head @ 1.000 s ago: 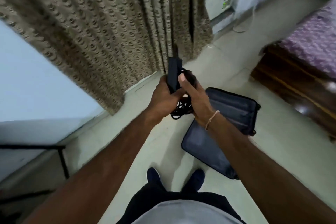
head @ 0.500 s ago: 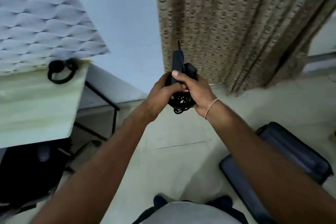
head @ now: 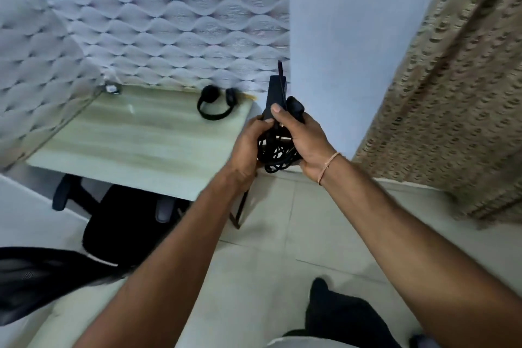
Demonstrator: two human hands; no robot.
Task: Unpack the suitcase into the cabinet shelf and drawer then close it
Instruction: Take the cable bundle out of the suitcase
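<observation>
A pale wood-grain tabletop (head: pixel 135 135) stood in the corner against the wave-patterned wall panel (head: pixel 175 34), and everything else is placed here relative to it. To its right hung a beige patterned curtain (head: pixel 440 99), reaching down to the tiled floor (head: pixel 282 248). A black office chair (head: pixel 121 223) was tucked partly beneath the tabletop's near edge, its armrests showing at either side. On the tabletop's far right corner lay a pair of black headphones (head: pixel 216 103), close to the wall. Just off the tabletop's right edge, and above floor level, the person held a black power adapter (head: pixel 276 96) upright, with its bundled black cable (head: pixel 275 154) hanging in loops below it. Both hands were closed around this bundle: the left hand (head: pixel 250 147) gripped it from the tabletop side with fingers curled round the cable, and the right hand (head: pixel 306 140) gripped it from the curtain side, its thumb pressed on the adapter's face. A thin thread bracelet (head: pixel 329 165) circled the right wrist. The suitcase and the cabinet were out of view.
</observation>
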